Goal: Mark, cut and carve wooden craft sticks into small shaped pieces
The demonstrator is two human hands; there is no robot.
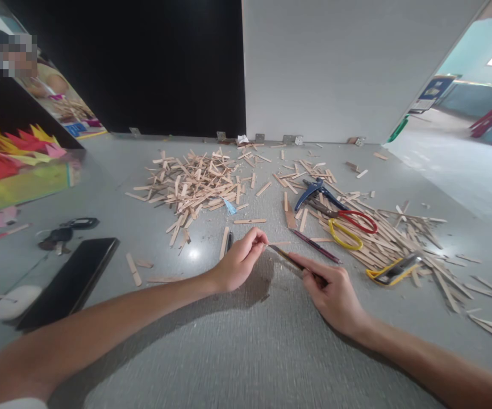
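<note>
Near the middle of the table, my left hand (pixel 241 258) is closed in a pinch. Whatever lies between its fingertips is too small to make out. My right hand (pixel 333 289) grips a slim knife (pixel 288 259) with a dark handle, its blade tip pointing at the left fingertips. Beyond the hands lies a heap of short wooden craft stick pieces (pixel 199 184). A single stick piece (pixel 250 221) rests just past the left hand, and a dark red pencil-like stick (pixel 316 246) lies beyond the right hand.
Longer wooden strips (pixel 382 238) spread at the right under blue-handled pliers (pixel 320 193), red-and-yellow scissors (pixel 348 224) and a yellow box cutter (pixel 395 270). A phone (pixel 73 281), keys (pixel 61 238) and a white mouse-like object (pixel 15 302) are left. Upright panels (pixel 335 68) stand behind; a person sits far left.
</note>
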